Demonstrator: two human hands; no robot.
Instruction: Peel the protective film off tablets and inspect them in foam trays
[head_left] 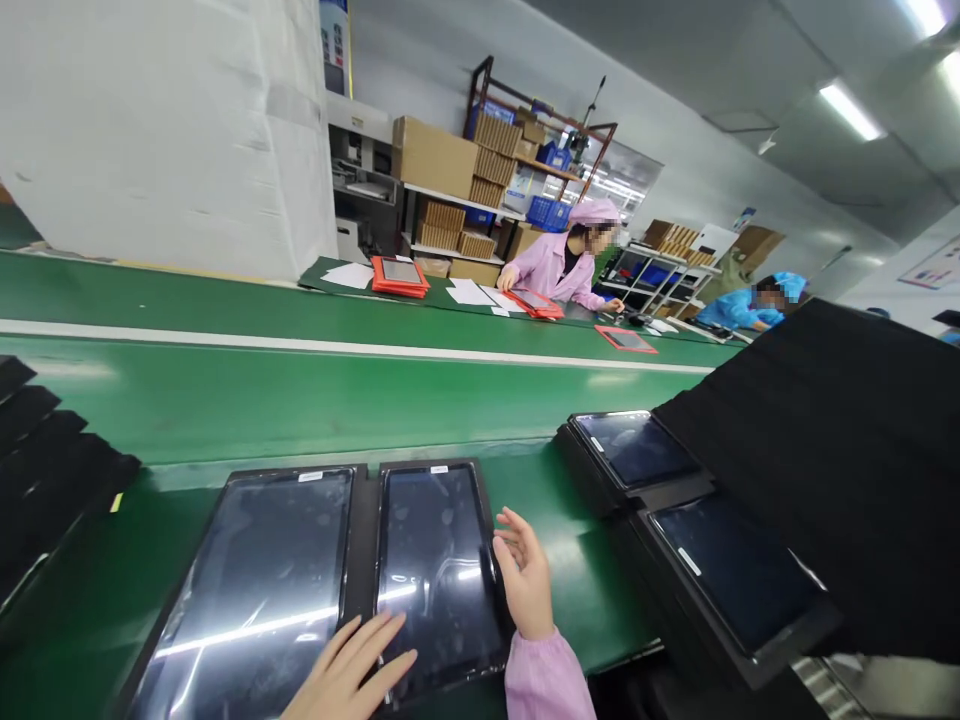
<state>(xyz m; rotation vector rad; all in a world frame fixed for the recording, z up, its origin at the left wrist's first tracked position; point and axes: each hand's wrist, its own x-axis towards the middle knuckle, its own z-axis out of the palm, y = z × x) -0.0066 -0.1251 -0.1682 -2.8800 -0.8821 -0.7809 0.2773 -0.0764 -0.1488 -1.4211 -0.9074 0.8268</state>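
Observation:
Two dark, glossy tablet-like screens lie side by side in black trays on the green work surface: a left screen (pixel 262 560) and a right screen (pixel 435 530). Each has a small white label at its far edge, and ceiling lights reflect in the glass. My left hand (pixel 349 668) is open, fingers spread over the near left edge of the right screen. At that screen's right edge is my right hand (pixel 526 580), open with fingers loosely curved; whether it touches the tray, I cannot tell.
To the right stand stacked trays holding more screens (pixel 739 570), partly under a black sheet (pixel 847 450). Black trays (pixel 52 480) are piled at left. Beyond the green conveyor belt (pixel 300 390), a co-worker in pink (pixel 551 262) sits by red-framed tablets (pixel 399 275).

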